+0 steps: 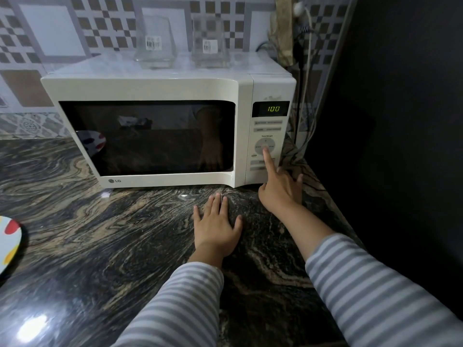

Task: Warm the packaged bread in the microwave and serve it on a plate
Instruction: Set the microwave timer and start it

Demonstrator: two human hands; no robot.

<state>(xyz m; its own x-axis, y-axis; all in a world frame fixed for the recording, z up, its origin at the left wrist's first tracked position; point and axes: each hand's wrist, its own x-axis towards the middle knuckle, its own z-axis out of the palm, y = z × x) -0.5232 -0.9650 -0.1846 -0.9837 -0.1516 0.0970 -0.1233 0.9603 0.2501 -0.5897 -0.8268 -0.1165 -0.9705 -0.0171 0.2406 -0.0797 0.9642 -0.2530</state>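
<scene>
A white microwave stands on the dark marbled counter with its door closed; the green display reads 100. The bread is not visible behind the dark door glass. My right hand points its straight index finger onto the round dial pad of the control panel, other fingers curled. My left hand lies flat on the counter in front of the microwave, fingers spread. A white plate with red and yellow spots peeks in at the left edge.
Two clear glass containers stand on top of the microwave. Cables hang down the tiled wall right of it. A dark wall closes off the counter's right side.
</scene>
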